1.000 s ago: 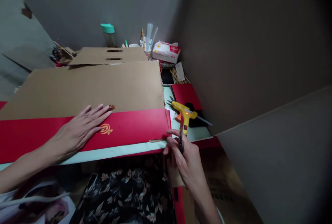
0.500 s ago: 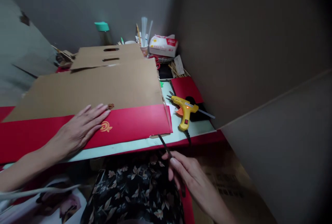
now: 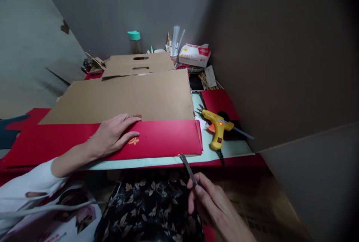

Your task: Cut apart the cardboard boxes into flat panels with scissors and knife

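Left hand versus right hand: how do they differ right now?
The left hand lies flat, palm down, on the red cardboard sheet; the right hand is off the table, below its edge. The left holds nothing; the right is closed around a thin metal tool pointing at the sheet's near edge. Both are bare.

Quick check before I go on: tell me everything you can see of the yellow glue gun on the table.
The glue gun is yellow plastic with an orange trigger and a small lit indicator on its body. It lies on its side on the pale green table top, nozzle and wire stand pointing up-left toward the red-and-brown cardboard, handle toward the near edge. A clear glue stick pokes out of its rear, and a dark cord leaves the handle base over the edge. Neither hand touches it; the right hand is nearest.
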A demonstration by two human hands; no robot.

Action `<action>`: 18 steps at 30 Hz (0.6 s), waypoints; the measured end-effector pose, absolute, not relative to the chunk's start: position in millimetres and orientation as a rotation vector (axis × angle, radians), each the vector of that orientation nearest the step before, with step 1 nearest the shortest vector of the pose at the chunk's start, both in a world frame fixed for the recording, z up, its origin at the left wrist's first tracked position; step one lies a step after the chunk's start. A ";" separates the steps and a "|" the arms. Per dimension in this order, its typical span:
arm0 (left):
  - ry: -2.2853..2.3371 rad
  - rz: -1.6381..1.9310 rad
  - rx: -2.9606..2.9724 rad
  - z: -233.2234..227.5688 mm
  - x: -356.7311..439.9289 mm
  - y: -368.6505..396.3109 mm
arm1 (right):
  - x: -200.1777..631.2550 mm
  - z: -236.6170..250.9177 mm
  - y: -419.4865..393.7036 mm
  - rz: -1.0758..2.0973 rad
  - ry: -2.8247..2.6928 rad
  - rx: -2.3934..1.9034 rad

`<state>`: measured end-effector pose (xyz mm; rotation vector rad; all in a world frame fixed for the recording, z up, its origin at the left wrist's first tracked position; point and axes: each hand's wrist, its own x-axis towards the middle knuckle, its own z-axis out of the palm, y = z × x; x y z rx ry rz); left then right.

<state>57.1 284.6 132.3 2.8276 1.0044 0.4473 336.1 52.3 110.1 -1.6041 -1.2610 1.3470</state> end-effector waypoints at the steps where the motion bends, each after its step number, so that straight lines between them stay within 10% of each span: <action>1: 1.036 0.394 2.836 133.5 60.7 285.2 | 334.0 107.6 51.9 1.382 -1.238 -1.602; 18: 1.062 0.015 2.487 197.0 103.4 300.5 | 334.2 100.5 46.7 1.673 -0.802 -1.264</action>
